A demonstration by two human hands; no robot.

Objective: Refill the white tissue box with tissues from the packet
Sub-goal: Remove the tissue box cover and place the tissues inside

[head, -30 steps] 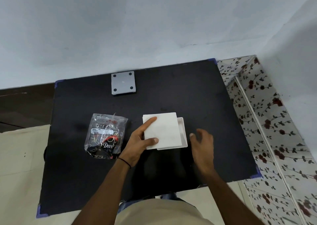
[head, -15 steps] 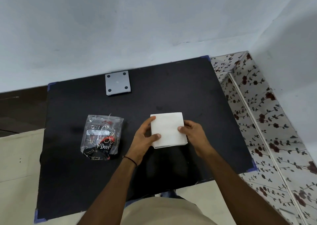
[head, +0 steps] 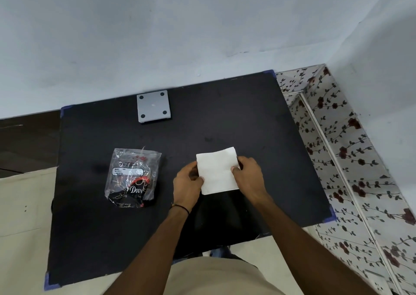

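Note:
A square stack of white tissues (head: 217, 171) lies flat on the black table (head: 258, 119), right of centre. My left hand (head: 188, 182) grips its left edge, thumb on top. My right hand (head: 247, 177) grips its right edge the same way. The white tissue box is hidden under the stack and my hands; I cannot make out its rim. The clear plastic packet (head: 132, 177), crumpled and with black and red print, lies on the table a hand's width left of my left hand.
A grey square plate (head: 153, 105) with four dark dots sits at the table's far edge by the wall. Flowered tiles (head: 351, 159) run along the table's right side. Pale floor shows at the left.
My right hand came in from the right and took the stack's right edge. The stack slid right over the white box, whose rim no longer shows. The packet has not moved.

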